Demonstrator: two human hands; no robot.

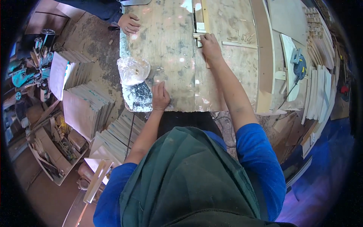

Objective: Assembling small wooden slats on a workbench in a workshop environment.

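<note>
We see the small pale wooden strips [197, 34] lying on the worktable [170, 45], just beside the near end of a long wooden rail [205, 15]; the right hand [211, 46] has its fingers bunched narrow at the strips' right end, though we cannot tell whether they pinch or only press; the left hand [160, 98] lies palm down at the table's near edge, and we make out nothing held in it; we judge the strips light, stiff and snappable if bent, best gripped by their long sides; their long axis runs left to right, across the rail's.
</note>
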